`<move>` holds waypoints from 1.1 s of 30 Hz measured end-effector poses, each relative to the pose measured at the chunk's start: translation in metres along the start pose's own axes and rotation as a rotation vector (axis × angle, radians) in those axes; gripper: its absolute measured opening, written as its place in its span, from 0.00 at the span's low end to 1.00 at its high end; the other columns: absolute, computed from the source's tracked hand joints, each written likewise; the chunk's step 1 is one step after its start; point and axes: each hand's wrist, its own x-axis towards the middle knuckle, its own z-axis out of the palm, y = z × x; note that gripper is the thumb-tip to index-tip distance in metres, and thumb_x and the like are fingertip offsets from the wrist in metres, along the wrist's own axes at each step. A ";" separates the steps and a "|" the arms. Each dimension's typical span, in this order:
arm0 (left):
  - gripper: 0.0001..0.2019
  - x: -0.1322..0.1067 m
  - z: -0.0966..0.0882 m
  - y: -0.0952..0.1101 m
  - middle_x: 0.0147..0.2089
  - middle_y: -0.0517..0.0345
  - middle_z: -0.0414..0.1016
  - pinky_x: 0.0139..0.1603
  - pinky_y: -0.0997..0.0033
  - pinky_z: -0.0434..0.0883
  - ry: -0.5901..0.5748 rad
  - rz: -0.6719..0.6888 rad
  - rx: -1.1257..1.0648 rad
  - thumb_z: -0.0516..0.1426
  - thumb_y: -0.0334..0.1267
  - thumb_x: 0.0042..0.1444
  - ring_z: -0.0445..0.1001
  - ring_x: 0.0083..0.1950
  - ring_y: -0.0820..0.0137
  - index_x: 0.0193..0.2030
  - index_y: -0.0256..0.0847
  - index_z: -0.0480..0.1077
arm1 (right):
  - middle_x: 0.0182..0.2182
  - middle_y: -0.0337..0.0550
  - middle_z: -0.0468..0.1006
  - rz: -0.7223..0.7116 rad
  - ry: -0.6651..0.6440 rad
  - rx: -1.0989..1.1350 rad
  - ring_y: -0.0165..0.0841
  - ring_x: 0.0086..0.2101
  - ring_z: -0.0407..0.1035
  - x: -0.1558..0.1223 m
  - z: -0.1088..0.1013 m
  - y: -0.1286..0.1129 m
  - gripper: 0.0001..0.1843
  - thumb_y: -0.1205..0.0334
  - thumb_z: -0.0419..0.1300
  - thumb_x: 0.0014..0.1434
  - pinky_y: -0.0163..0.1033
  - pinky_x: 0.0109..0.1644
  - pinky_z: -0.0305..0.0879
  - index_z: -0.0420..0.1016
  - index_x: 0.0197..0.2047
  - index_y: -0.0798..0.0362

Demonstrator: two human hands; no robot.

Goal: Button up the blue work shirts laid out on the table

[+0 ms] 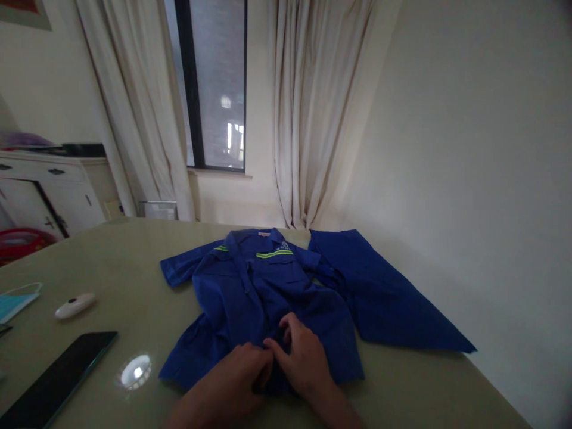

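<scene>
A blue work shirt (250,292) with yellow-green reflective stripes lies spread on the table (134,262), collar away from me. Blue trousers (384,298) lie beside it on the right, reaching the table's right edge. My left hand (236,375) and my right hand (301,357) meet at the shirt's lower front, near its placket. Both have their fingers curled and pinched on the blue fabric there. What the fingertips grip exactly is partly hidden.
On the left of the table lie a black phone (58,378), a small white oval device (74,305) and a light blue face mask (15,301). A white cabinet (53,190) stands at the far left. Curtains and a window are behind the table.
</scene>
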 end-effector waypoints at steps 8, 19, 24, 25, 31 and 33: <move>0.09 0.006 -0.013 -0.009 0.35 0.59 0.79 0.38 0.71 0.66 0.128 -0.060 -0.136 0.55 0.42 0.64 0.76 0.38 0.65 0.36 0.47 0.75 | 0.42 0.49 0.81 0.039 -0.097 -0.290 0.45 0.40 0.77 -0.005 0.009 -0.005 0.19 0.70 0.58 0.52 0.41 0.39 0.62 0.73 0.48 0.48; 0.11 0.028 0.002 -0.024 0.49 0.56 0.80 0.48 0.66 0.73 0.154 -0.218 0.346 0.50 0.41 0.70 0.80 0.50 0.62 0.51 0.48 0.72 | 0.40 0.46 0.80 0.088 -0.063 -0.351 0.43 0.42 0.75 0.000 -0.011 -0.002 0.10 0.61 0.61 0.57 0.41 0.42 0.66 0.76 0.44 0.47; 0.03 0.028 0.001 -0.023 0.45 0.57 0.78 0.45 0.67 0.72 0.173 -0.232 0.287 0.54 0.38 0.67 0.79 0.46 0.63 0.44 0.44 0.68 | 0.44 0.48 0.77 -0.104 0.016 -0.424 0.43 0.47 0.71 0.004 -0.004 -0.002 0.04 0.68 0.61 0.58 0.43 0.48 0.66 0.76 0.37 0.51; 0.02 0.028 0.001 -0.023 0.45 0.58 0.77 0.45 0.67 0.72 0.193 -0.214 0.268 0.54 0.37 0.66 0.78 0.45 0.64 0.43 0.44 0.68 | 0.42 0.47 0.77 -0.109 0.012 -0.361 0.42 0.45 0.72 0.006 -0.004 0.000 0.04 0.69 0.59 0.59 0.42 0.48 0.66 0.75 0.37 0.51; 0.04 0.033 0.004 -0.020 0.44 0.58 0.73 0.50 0.66 0.70 0.401 -0.040 0.108 0.55 0.34 0.65 0.74 0.47 0.65 0.38 0.44 0.68 | 0.30 0.39 0.77 0.038 -0.067 0.439 0.34 0.33 0.72 0.018 -0.012 0.015 0.11 0.54 0.58 0.65 0.35 0.37 0.63 0.75 0.36 0.52; 0.05 0.035 0.005 -0.020 0.41 0.60 0.73 0.46 0.68 0.70 0.414 -0.018 0.015 0.54 0.35 0.66 0.75 0.43 0.67 0.37 0.44 0.67 | 0.31 0.39 0.78 0.125 -0.079 0.632 0.34 0.34 0.71 0.020 -0.013 0.015 0.12 0.52 0.63 0.60 0.35 0.37 0.64 0.78 0.37 0.52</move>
